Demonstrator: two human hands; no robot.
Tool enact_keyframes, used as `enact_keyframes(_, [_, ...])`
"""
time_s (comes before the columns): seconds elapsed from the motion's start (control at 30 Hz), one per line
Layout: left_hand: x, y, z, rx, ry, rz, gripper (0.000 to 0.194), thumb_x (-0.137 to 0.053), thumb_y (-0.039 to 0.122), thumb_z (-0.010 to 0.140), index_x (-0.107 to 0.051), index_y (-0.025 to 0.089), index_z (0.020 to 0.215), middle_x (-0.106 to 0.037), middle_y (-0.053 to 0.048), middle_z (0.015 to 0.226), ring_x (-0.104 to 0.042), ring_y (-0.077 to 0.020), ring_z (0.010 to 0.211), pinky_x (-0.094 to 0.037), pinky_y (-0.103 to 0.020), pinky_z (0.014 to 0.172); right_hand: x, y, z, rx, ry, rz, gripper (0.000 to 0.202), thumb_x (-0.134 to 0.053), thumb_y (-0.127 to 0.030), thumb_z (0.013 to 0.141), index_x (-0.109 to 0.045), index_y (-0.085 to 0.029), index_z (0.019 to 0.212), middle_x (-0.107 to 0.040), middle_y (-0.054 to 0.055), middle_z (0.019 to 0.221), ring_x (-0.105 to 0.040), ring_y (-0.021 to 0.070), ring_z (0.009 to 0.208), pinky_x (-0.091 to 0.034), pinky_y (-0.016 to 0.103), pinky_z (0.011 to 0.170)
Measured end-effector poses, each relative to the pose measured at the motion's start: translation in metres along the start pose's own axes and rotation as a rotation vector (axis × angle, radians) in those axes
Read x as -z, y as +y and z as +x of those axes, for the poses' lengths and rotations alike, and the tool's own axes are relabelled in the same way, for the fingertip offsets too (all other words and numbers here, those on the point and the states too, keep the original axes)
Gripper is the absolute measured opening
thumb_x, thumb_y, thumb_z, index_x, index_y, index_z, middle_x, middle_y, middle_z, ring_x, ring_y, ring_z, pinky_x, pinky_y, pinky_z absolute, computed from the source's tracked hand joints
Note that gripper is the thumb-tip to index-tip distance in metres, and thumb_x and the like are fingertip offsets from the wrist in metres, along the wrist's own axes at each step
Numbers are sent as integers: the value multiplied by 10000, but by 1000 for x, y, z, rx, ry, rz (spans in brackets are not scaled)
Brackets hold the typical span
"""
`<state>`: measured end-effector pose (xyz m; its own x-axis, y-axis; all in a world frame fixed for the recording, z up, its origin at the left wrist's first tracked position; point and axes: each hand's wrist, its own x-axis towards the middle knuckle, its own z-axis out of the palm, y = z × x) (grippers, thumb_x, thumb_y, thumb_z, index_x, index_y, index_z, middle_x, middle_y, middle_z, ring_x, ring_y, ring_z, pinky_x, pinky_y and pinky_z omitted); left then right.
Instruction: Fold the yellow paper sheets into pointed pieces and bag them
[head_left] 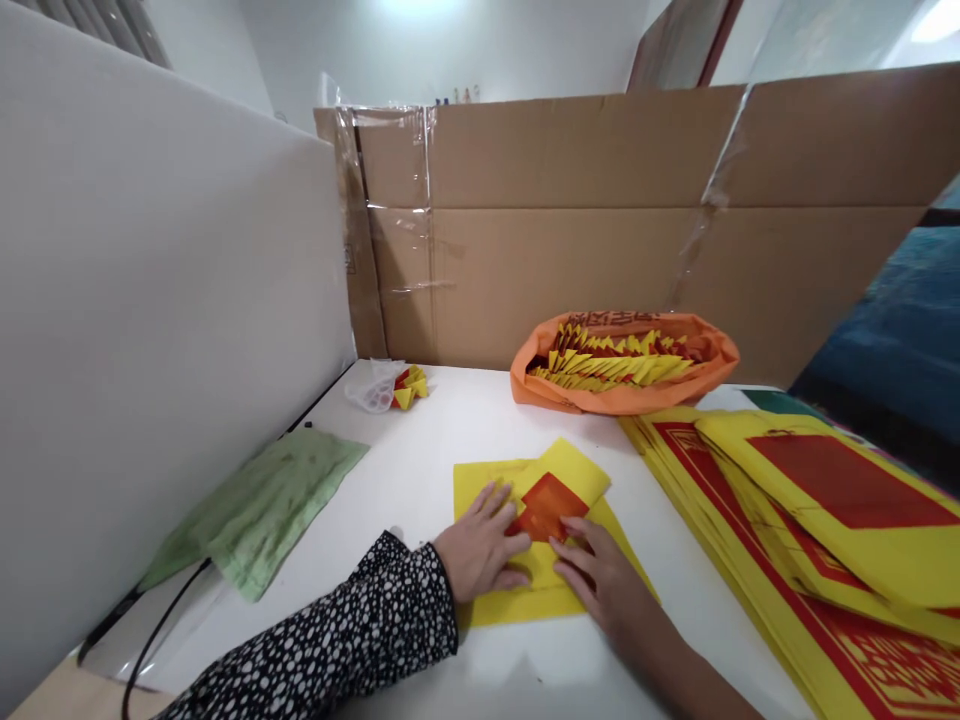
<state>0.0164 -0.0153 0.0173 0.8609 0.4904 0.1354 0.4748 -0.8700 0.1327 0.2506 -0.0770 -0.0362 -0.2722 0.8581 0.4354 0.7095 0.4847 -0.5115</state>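
A small sheet of yellow paper with a red square [552, 505] lies at an angle on top of a larger yellow paper sheet [499, 608]. My left hand [484, 545] rests palm down on the papers, its fingers spread and touching the small sheet's left side. At the lower right edge of the red square, the bent fingers of my right hand [596, 570] hold the small sheet. Part of that edge is hidden under my fingertips.
An orange cloth bag [547, 398] full of folded yellow-and-red paper pieces stands behind, before a cardboard wall [555, 270]. Stacked yellow-and-red papers [817, 510] lie at right. Leftward are a green cloth [277, 500], a black cable [161, 625] and a clear plastic bag [373, 388] beside folded papers [409, 388].
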Motion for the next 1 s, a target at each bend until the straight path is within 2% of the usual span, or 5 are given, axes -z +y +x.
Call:
enact_keyframes(0.3, [4,-26,11,-26,-42,-166,343,-560,336,920,-525,180,1223,-494,-138,1249,-599,-242,1052,-505,-370,943,21,-2,12,-528,18,422,272,-615,-411,815,-760,-205,919,-596,125,1267,-561,303,1163,-431,479,1033])
enact_keyframes(0.5, [3,-25,19,-24,-12,-130,367,-454,51,889,-553,165,1224,-585,-108,1237,-611,-197,1106,-496,-302,964,36,-35,12,-940,26,1301,468,-738,-497,748,-685,-139,1045,-703,136,1088,-622,281,1105,-438,421,1041])
enact_keyframes(0.6, [3,-3,23,-34,31,72,361,-436,105,940,-514,110,1293,-603,-168,1267,-547,-248,1228,-451,-383,1033,20,-52,24,-940,26,1575,499,-772,-440,743,-612,-161,1125,-703,114,1090,-625,256,1119,-461,401,1022])
enact_keyframes(0.77, [22,39,14,-94,99,279,449,-417,125,959,-387,36,1398,-557,-205,1337,-530,-295,1246,-506,-402,951,5,-47,61,-846,357,1443,628,-841,-307,649,-488,-256,1165,-706,-6,929,-687,184,900,-542,305,825])
enact_keyframes(1.0, [47,4,-9,-224,309,370,624,-470,83,934,-252,256,1492,-293,-154,1543,-219,-295,1446,-272,-529,1138,57,-11,92,-740,-225,1261,529,-751,-340,726,-510,-237,1186,-705,32,970,-676,221,939,-518,346,818])
